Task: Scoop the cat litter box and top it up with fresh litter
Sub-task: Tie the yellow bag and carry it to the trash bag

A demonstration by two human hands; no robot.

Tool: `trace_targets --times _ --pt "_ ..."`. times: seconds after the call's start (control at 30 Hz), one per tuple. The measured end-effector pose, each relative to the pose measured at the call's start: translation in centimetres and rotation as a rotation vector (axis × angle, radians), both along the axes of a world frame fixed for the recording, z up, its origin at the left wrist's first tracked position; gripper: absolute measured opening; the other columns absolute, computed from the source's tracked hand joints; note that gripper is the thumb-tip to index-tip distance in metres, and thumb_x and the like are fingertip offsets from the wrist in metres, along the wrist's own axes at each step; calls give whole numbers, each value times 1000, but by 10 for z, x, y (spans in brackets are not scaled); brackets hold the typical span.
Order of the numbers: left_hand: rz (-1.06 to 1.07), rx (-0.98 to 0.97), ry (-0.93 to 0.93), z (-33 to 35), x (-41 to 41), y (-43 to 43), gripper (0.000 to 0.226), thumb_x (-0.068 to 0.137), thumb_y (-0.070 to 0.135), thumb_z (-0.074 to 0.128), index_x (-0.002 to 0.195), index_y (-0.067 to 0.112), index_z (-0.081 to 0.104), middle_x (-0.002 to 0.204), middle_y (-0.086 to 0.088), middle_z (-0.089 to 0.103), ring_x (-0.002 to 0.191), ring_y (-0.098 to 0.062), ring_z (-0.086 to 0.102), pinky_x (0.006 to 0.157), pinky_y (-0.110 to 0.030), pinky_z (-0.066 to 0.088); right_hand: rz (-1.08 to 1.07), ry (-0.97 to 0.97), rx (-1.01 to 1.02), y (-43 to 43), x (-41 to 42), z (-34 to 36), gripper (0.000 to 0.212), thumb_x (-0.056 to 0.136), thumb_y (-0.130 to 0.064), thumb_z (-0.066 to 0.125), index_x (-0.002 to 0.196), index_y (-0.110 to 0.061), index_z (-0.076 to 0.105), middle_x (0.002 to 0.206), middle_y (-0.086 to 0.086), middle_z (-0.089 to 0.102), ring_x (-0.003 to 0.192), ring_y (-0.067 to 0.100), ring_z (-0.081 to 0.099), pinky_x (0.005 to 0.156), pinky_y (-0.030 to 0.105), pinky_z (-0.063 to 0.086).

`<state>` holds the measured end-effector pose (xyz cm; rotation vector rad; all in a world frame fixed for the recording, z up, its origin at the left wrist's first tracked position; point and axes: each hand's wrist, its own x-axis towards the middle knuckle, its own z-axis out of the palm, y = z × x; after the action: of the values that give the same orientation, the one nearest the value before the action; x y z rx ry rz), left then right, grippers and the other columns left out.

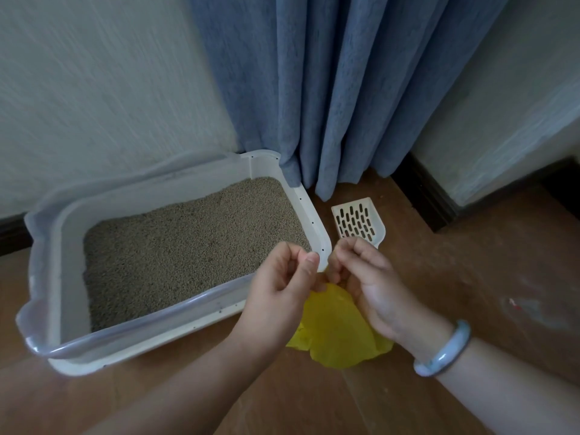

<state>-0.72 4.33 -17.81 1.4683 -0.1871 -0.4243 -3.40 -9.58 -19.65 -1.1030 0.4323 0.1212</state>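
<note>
At left, on the floor (470, 277) against the wall (94, 89), stands the box (125, 328), a white rectangular tray with a translucent rim. It holds a level bed of grey-brown litter (188, 246) that covers its whole base. No clumps can be made out on the surface at this sharpness. The far right corner of the box touches the hem of a blue curtain (345, 89).

At the near right corner of the box, the yellow bag (335, 334) hangs from the hands with its lower part crumpled on the floor. Its mouth is gathered and its contents cannot be seen. Just beside the right wall of the box, the white slotted scoop (357, 221) lies flat on the floor, untouched, with its handle end hidden behind the right hand.

The left hand (282, 277) is raised over the box corner, fingers curled, thumb pressed against the forefinger in a pinch at the bag's top edge. The right hand (370, 277), close beside it, has its fingers curled and likewise pinches the top of the bag. A pale bangle (442, 350) circles the right wrist.
</note>
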Motion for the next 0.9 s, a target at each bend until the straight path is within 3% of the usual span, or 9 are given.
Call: trace_targets --times 0.07,0.17,0.27,0.4,0.47,0.53,0.63,0.8,0.9 --pt "9 -23 -48 4 4 -2 23 87 27 54 75 10 45 52 11 54 50 -2 50 55 -27 46 80 -148 -225 5 0 7 14 91 -17 56 77 -15 54 63 2 54 64 15 55 66 26 50" --pt "4 57 -192 3 11 -4 23 90 30 56 74 16 47 56 7 58 55 -10 56 53 -24 43 92 -256 -306 10 1 14 11 85 -21 58 78 -14 54 64 1 57 64 14 55 65 25 49" --pt "-33 139 -310 -1 13 -2 23 86 40 52 75 20 48 62 7 62 59 -11 61 57 -28 47 52 -246 -202 10 -1 18 8 82 -16 58 77 -13 53 62 0 57 61 11 55 62 20 49" --pt "-81 287 -448 -12 12 6 18 90 31 53 75 23 46 64 15 55 55 -1 47 53 -15 35 12 -215 29 5 0 17 11 82 -7 60 78 -9 50 61 0 53 56 10 50 58 20 49" --pt "-109 359 -470 -20 12 12 19 89 30 52 75 21 45 62 17 50 54 0 42 52 -13 30 67 -252 -144 -1 -1 12 12 84 -7 59 79 -8 48 60 -2 51 53 9 46 55 22 47" --pt "-168 446 -515 -28 9 16 19 89 32 52 77 18 46 59 15 46 55 0 42 52 -13 29 188 -329 -503 -7 -2 2 12 85 -18 60 80 -13 50 61 -6 51 54 8 46 53 25 43" --pt "-235 517 -564 -37 7 24 18 90 36 50 78 27 41 61 17 44 57 1 44 52 -20 32 302 -415 -840 -11 -5 -11 11 84 -32 59 79 -25 51 67 1 52 60 18 51 55 42 45" --pt "-284 610 -566 -44 9 41 19 89 44 45 75 36 34 60 18 47 55 0 44 51 -24 31 389 -423 -942 -22 -12 -22 11 84 -32 56 78 -25 51 68 -2 51 59 16 50 54 38 43" --pt "-287 663 -560 -50 9 54 22 87 52 38 75 34 35 56 12 46 52 -5 44 51 -33 36 378 -360 -1000 -38 -16 -28 14 83 -37 55 76 -25 50 69 -1 53 59 17 50 55 39 44"
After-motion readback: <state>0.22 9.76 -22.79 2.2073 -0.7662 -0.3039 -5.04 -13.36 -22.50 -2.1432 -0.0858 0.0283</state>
